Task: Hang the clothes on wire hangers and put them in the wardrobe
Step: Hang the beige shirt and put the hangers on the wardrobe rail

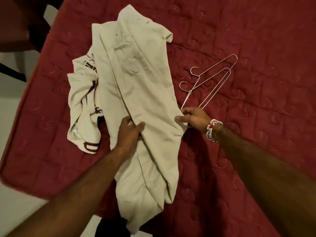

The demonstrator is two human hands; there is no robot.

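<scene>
Head view: the trousers (142,82), cream and folded lengthwise, lie down the middle of the red quilted bed (256,48) from 12 o'clock to 6 o'clock; their lower end hangs over the near edge. A cream T-shirt (82,93) with brown print lies crumpled at 9 o'clock, partly under them. Two wire hangers (210,78) lie overlapped on the quilt at 2 o'clock, just beside the trousers, hooks toward the cloth.

My left hand (130,130) sits on the trousers near the centre; fingers and thumb curl on a ridge of cloth and pinch it. My right hand (193,118), a bead bracelet (212,130) on its wrist, is at 4 o'clock against the trousers' edge, lying over the near corners of the hangers; thumb and forefinger reach toward the cloth, but I cannot tell whether it grips wire, cloth or nothing.

As I judge it, nothing is hung yet. To do this well I should keep the legs stacked seam on seam; part one hanger from the other; feed the legs through it and let them drape about evenly over the bar, since thin wire lets cloth slide.

The wardrobe is not in view; I see no container, only the bed bearing clothes and hangers.
</scene>
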